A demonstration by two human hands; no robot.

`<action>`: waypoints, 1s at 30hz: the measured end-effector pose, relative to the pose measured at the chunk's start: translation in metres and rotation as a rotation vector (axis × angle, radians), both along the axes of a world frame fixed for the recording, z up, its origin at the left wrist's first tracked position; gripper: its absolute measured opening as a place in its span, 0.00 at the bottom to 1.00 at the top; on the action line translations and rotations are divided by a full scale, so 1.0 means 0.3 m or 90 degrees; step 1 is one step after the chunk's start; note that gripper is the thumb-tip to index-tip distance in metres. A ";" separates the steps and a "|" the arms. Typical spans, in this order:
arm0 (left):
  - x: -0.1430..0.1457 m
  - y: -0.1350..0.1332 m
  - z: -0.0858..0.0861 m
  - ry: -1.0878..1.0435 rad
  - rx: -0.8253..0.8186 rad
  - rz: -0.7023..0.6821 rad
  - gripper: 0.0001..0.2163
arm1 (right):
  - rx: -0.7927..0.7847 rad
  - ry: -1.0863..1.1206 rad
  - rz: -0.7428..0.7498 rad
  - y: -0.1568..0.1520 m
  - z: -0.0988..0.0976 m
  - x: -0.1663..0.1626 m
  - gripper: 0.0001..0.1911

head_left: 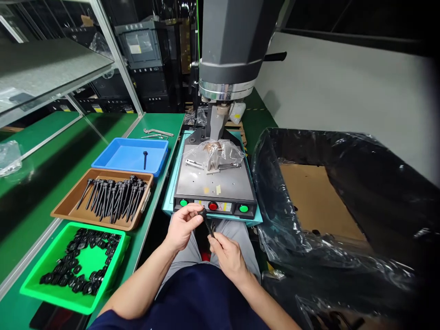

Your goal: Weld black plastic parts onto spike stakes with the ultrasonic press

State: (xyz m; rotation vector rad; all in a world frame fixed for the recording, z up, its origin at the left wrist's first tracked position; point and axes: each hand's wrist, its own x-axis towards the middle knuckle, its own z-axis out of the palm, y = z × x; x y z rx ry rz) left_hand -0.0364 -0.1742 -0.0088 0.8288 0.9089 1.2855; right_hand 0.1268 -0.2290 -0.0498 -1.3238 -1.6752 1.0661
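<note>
Front panel (234, 212) just beyond the fingers (192, 209): a label (225, 206) bearing a triangular warning sign; its wording is too small to read. Far beyond the fingers, pale characters mark a gray bin (149, 48) and black crates (151, 83), likewise illegible.

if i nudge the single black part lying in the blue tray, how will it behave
The black part would likely roll in a curve, since its head is wider than its slim shaft. It looks stiff, its shaft being straight, and is probably light, being so thin.
</note>
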 end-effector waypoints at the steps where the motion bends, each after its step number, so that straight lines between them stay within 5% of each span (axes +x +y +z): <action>1: 0.013 0.003 0.002 0.017 0.028 0.005 0.13 | 0.040 -0.020 -0.015 0.014 -0.007 0.002 0.17; 9: 0.081 0.013 0.056 0.029 0.056 -0.034 0.19 | 0.155 -0.035 -0.068 0.112 -0.011 0.035 0.11; 19: 0.104 0.030 0.039 0.045 0.049 -0.059 0.19 | 0.181 0.115 -0.084 0.141 0.092 0.080 0.23; 30: 0.126 0.039 -0.021 0.167 0.037 -0.052 0.20 | -0.040 0.333 -0.081 0.193 0.049 0.060 0.21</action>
